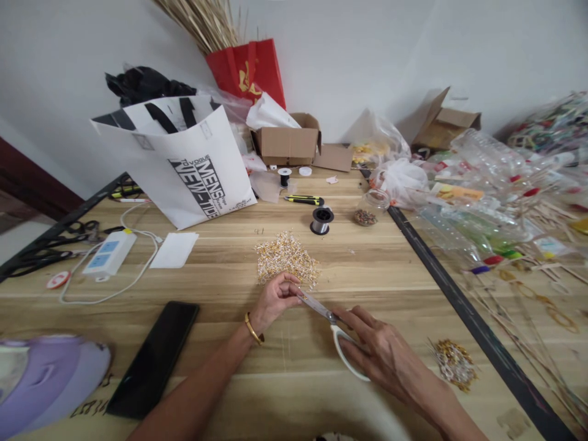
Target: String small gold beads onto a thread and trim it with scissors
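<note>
My right hand (379, 343) grips a pair of scissors (339, 344) with white handles, its fingers around the loops. The blades point up and left and reach the fingertips of my left hand (277, 299). That hand wears a gold bracelet (254, 329) at the wrist. Its thumb and fingers are pinched together at the blade tips. A tiny gold spot shows there, but what the pinch holds is too small to make out. Just beyond lies a loose pile of small gold and clear beads (285, 258). A smaller gold and silver cluster (454, 364) rests right of my right hand.
Beyond the beads are a wire spool (321, 222), a yellow-black utility knife (304, 200) and a jar of beads (366, 215). A black phone (156, 358) and white power strip (109, 254) lie left. Plastic bottles (482, 229) crowd the right, past a black strip (441, 294).
</note>
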`<action>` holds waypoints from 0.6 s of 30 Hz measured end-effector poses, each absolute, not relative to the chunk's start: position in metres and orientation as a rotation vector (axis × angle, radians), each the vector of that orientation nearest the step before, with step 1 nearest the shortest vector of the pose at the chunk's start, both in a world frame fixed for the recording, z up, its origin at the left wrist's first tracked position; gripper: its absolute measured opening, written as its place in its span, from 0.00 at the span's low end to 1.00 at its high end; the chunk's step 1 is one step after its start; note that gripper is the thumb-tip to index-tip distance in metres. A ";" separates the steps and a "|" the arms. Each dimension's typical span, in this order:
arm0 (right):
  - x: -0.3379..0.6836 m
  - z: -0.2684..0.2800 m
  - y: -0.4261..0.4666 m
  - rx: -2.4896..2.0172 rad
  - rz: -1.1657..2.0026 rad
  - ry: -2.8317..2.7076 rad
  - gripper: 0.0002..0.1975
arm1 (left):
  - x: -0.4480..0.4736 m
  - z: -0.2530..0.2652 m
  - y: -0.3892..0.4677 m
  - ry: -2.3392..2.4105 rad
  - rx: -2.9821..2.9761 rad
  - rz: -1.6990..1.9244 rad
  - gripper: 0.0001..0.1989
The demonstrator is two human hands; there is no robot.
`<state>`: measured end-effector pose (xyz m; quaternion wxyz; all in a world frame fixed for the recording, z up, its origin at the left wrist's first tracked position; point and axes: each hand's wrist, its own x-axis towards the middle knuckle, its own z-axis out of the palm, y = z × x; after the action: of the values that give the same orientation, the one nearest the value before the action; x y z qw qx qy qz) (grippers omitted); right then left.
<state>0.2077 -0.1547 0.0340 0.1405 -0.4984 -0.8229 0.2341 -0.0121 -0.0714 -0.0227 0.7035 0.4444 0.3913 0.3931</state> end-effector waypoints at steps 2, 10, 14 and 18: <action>0.207 0.035 -0.155 -1.441 0.654 -2.399 0.20 | -0.012 -0.025 -0.071 0.867 1.006 0.874 0.23; 0.206 0.040 -0.154 -1.459 0.630 -2.425 0.19 | -0.012 -0.031 -0.071 0.859 1.051 0.877 0.24; 0.207 0.043 -0.154 -1.451 0.612 -2.429 0.20 | -0.011 -0.030 -0.071 0.867 1.046 0.886 0.24; 0.207 0.046 -0.154 -1.457 0.577 -2.474 0.20 | -0.010 -0.030 -0.071 0.866 1.042 0.880 0.23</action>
<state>0.2065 -0.1544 0.0456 0.1061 -0.4947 -0.8400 0.1959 -0.0104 -0.0711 -0.0297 0.6910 0.4663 0.3876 0.3935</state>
